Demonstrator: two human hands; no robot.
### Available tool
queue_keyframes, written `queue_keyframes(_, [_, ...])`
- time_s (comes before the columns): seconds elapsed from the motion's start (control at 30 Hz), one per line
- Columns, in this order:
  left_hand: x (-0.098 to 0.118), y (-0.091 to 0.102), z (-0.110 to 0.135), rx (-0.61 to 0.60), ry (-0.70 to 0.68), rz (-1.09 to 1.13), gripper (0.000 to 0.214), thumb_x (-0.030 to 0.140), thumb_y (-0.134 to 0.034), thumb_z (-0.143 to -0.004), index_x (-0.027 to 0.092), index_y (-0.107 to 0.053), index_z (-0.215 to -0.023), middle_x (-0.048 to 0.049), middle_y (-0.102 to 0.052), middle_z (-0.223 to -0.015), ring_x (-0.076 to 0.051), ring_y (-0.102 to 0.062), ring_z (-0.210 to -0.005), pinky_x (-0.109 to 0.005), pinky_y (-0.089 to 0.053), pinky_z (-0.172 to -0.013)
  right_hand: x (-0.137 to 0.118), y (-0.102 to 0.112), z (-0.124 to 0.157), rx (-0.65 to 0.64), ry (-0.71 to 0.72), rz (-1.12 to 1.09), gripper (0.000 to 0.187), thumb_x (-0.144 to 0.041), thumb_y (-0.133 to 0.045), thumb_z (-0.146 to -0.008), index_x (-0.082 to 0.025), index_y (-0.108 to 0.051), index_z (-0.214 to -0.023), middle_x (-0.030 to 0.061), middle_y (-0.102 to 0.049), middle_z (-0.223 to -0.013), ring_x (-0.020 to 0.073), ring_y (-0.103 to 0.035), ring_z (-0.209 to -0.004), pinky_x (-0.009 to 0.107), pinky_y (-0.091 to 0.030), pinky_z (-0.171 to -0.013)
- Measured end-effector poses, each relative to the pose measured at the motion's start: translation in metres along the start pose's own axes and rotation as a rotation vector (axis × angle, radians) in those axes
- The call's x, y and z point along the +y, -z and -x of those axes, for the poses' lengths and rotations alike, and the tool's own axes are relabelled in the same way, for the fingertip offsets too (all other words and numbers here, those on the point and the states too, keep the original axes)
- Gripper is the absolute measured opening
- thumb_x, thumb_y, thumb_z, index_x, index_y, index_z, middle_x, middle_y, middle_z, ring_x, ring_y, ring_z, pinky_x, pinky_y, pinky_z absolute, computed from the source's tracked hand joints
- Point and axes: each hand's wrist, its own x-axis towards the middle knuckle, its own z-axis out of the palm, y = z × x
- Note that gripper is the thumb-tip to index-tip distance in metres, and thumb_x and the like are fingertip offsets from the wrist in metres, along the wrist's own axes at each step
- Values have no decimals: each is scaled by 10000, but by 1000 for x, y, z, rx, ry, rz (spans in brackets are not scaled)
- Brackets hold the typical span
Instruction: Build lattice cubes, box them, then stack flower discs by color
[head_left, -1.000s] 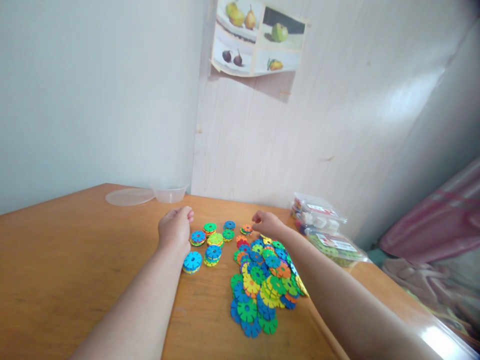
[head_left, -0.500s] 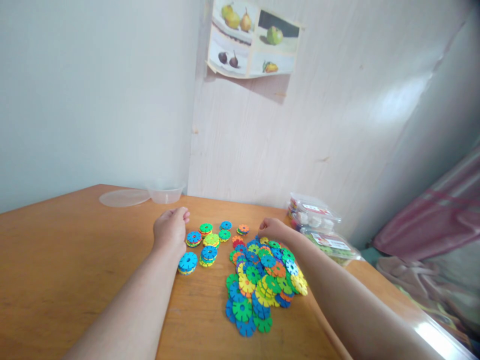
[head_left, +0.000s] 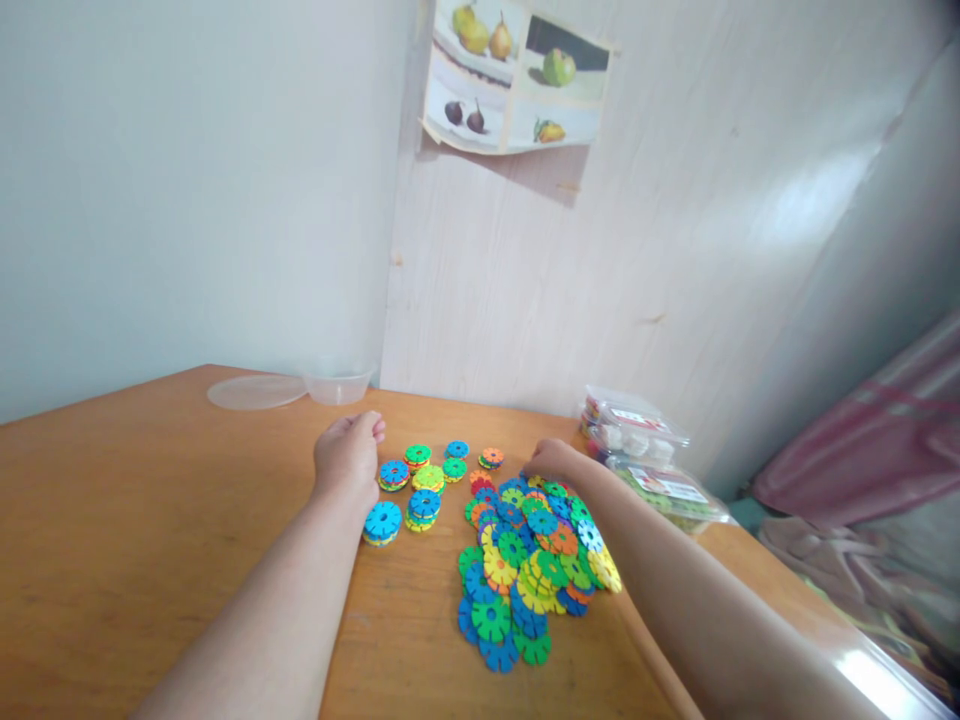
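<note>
Head view: right hand [head_left: 556,460] by discs [head_left: 518,553]; clear box [head_left: 670,485] holds green contents [head_left: 679,517].

You have blue, green, yellow, orange and red notched discs [head_left: 521,546] on an orange-brown, wood-grained tabletop [head_left: 187,500].

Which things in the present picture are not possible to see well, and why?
All in head view:
Left hand: what it may hold, hidden by its own back.
Right hand: whether it grips anything, hidden by the hand itself.
Disc pile: lower discs, covered by upper ones.
Box labels: print too small.
Poster: top cut off by the upper edge.
</note>
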Motion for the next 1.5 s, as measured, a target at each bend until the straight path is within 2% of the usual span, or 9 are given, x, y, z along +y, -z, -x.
queue_keyframes(0.27, [-2, 0, -2, 0, -7, 1, 164, 257, -662, -613, 150, -655, -737, -22, -687, -742, -150, -640, -734, -270, -461, -678, 3, -1, -2, 11, -31, -64, 436, -395, -803, -575, -131, -744, -917, 105, -748, -898, 221, -694, -769, 237, -449, -541])
queue_keyframes(0.4, [-1, 0, -2, -5, -9, 2, 178, 265, -663, -608, 149, -659, -742, -29, -689, -747, -160, -640, -740, -276, -463, -669, 1, 0, 1, 14, -44, -117, 390, -368, -822, -543, -122, -731, -831, 92, -729, -808, 198, -664, -669, 242, -423, -504])
queue_keyframes(0.53, [-1, 1, -1, -6, -15, 10, 190, 270, -664, -603, 145, -663, -747, -33, -690, -751, -163, -640, -739, -277, -467, -664, -3, 3, 9, 28, -39, -194, 300, -340, -799, -570, -128, -692, -755, 50, -678, -690, 159, -600, -582, 233, -372, -463])
queue_keyframes(0.7, [0, 0, -1, -7, -9, 34, 190, 262, -667, -599, 143, -666, -748, -27, -689, -742, -152, -642, -730, -270, -470, -678, -19, 7, 11, 75, 46, -286, 194, -332, -714, -666, -164, -618, -646, -34, -528, -544, 99, -470, -509, 217, -287, -447])
queue_keyframes(0.8, [0, 0, 0, -6, -9, 38, 184, 262, -669, -598, 144, -660, -739, -23, -685, -734, -147, -639, -721, -269, -470, -680, -34, 8, 7, 97, 104, -306, 210, -325, -710, -653, -177, -570, -599, -59, -448, -517, 89, -412, -508, 219, -253, -454])
queue_keyframes(0.97, [0, 0, -1, -5, -11, 24, 181, 269, -663, -607, 145, -658, -740, -25, -684, -736, -148, -634, -713, -271, -467, -670, -58, 5, 1, 108, 155, -308, 249, -329, -725, -631, -184, -533, -566, -62, -410, -517, 93, -393, -520, 231, -223, -460])
queue_keyframes(1.07, [-1, 0, -1, -9, -16, 25, 178, 270, -663, -611, 146, -654, -738, -28, -685, -738, -154, -638, -724, -272, -465, -666, -63, 4, -1, 120, 157, -299, 242, -334, -729, -645, -178, -556, -579, -54, -430, -522, 98, -412, -532, 231, -238, -471])
queue_keyframes(1.27, [1, 1, 1, -15, -17, 15, 176, 272, -665, -620, 150, -655, -745, -30, -688, -746, -157, -643, -738, -263, -457, -651, -38, 12, 0, 115, 133, -274, 100, -247, -680, -693, -166, -628, -666, -35, -523, -563, 104, -475, -554, 216, -296, -494])
queue_keyframes(1.5, [2, -1, 2, -18, -11, -3, 194, 266, -664, -609, 146, -664, -762, -35, -689, -756, -159, -638, -733, -255, -452, -616, 8, 18, 20, -11, 118, -235, 49, -189, -643, -718, -162, -683, -728, -29, -591, -578, 98, -518, -527, 201, -342, -491])
